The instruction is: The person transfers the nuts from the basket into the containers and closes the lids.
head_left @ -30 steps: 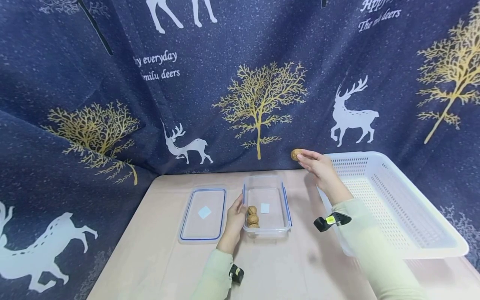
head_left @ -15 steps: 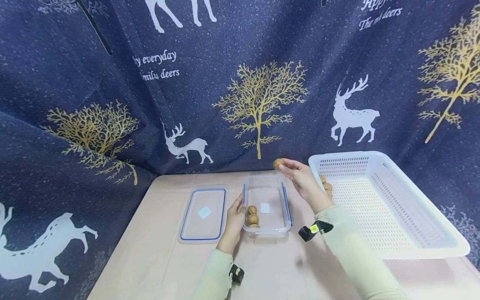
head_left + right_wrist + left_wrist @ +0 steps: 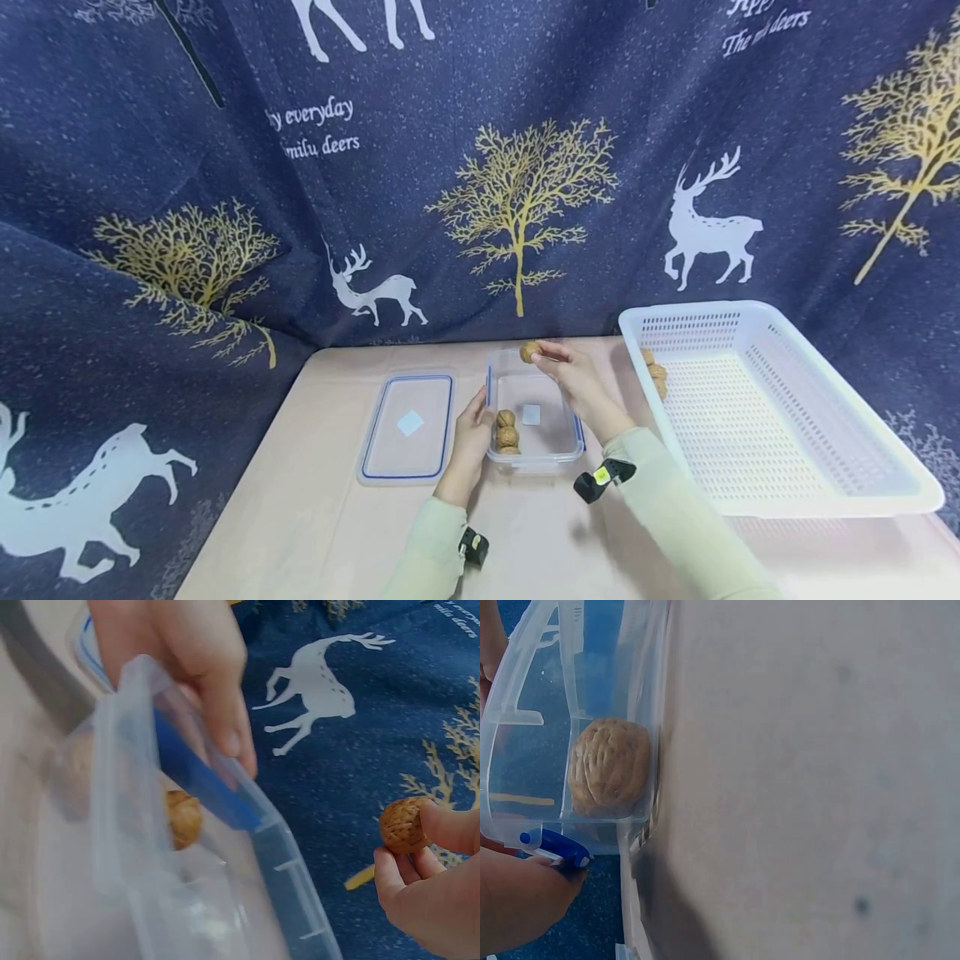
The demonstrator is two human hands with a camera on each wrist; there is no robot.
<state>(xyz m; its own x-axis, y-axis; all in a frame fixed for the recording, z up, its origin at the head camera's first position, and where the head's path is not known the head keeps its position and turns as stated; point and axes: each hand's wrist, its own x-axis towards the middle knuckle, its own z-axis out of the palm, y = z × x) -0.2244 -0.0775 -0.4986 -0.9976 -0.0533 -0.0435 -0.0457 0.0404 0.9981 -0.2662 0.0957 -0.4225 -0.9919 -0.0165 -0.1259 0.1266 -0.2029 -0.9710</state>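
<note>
Pinched in the fingertips of my right hand is a walnut, raised above the far end of a clear plastic container. The right wrist view shows this walnut between thumb and fingers. My left hand holds the container's left side, its thumb beside a blue-edged side clip in the left wrist view. Several walnuts lie in a row along the container's left wall. A pale square shows on its bottom.
A clear lid with a blue seal lies left of the container. At the right stands a large white perforated basket, with several walnuts against its left wall. A dark blue printed curtain hangs behind the table.
My right hand has carried the walnut left and down, from beside the basket to over the container's far end. The basket's walnuts have come into view. My left hand stays in place.
</note>
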